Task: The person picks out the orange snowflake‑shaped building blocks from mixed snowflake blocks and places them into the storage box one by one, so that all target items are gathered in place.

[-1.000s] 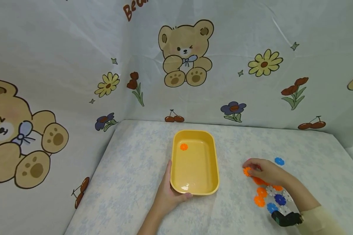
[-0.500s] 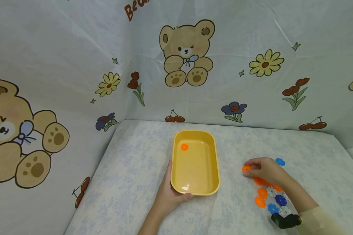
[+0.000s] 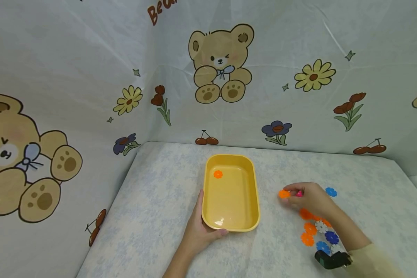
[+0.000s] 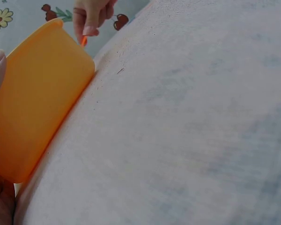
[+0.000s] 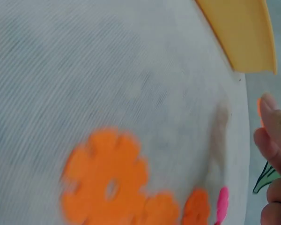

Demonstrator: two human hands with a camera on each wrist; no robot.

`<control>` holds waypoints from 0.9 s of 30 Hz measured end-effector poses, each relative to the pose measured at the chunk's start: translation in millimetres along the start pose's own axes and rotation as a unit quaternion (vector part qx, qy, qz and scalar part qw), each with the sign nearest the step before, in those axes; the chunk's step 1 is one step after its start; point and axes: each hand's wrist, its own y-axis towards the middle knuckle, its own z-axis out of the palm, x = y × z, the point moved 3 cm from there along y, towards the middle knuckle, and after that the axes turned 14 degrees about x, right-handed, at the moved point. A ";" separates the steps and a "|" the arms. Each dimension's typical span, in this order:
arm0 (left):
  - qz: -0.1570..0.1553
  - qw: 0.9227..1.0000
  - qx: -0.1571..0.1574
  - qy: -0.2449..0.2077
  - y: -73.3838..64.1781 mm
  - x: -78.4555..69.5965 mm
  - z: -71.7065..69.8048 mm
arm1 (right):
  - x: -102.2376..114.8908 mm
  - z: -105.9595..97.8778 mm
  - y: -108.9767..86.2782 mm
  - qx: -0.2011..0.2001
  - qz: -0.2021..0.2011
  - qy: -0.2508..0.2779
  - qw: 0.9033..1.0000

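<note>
A yellow plastic tray (image 3: 231, 193) stands mid-table, with one orange flower-shaped disc (image 3: 217, 174) inside near its far left. My left hand (image 3: 199, 233) grips the tray's near left corner, thumb along the front rim. To the right of the tray, my right hand (image 3: 311, 197) pinches another orange flower-shaped disc (image 3: 283, 194) between thumb and fingertips. This held disc shows edge-on in the left wrist view. Beneath the right hand a pink disc (image 3: 299, 194) is partly hidden; the right wrist view has the pink disc (image 5: 222, 205) on the table.
Several orange discs (image 3: 307, 239) lie below the right hand, beside white discs (image 3: 321, 226), a dark blue disc (image 3: 331, 237) and a light blue disc (image 3: 322, 247). Another blue disc (image 3: 331, 192) lies farther back. A bear-print cloth (image 3: 222, 116) hangs behind the table.
My right hand has lifted the orange disc and carried it slightly left and away from the pile, uncovering the pink disc. The left hand and tray have stayed put.
</note>
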 end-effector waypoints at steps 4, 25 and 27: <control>0.001 1.000 0.001 -0.003 -0.2 -0.1 0.0 | 21.1 -1.2 7.3 -0.058 -0.042 0.011 0.997; -0.004 1.000 0.009 0.000 0.7 1.0 -0.9 | 139.8 52.4 65.5 -0.043 -0.130 0.024 0.990; -0.004 1.000 0.012 -0.005 0.5 1.1 -1.0 | 145.6 56.5 70.3 -0.036 -0.127 0.015 0.991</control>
